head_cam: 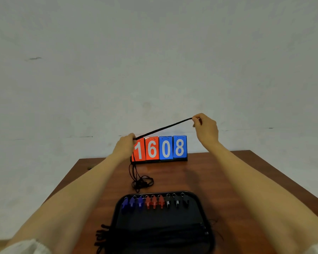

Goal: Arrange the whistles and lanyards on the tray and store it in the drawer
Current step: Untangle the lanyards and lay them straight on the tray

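Whistles (154,202): nine in one row at the tray's (197,198) far edge; three blue, three red, three black.
Lanyard (163,127): one, black, taut in the air between both hands.
Left hand (126,144): pinches its lower end; slack drops to a cord tangle (142,182) on the table (228,171).
Right hand (206,125): fingertips pinch its upper end.
Lanyard bundle (154,233): across the tray's near end, uncountable.
Scoreboard (160,148): four cards, 1608.

Left grip (125,146) and right grip (206,127) each pinch a black lanyard (163,127), taut above the flip scoreboard (165,148) reading 1608. On the wooden surface (228,171), the black tray (160,217) carries blue, red and black whistles (154,201) in a row.
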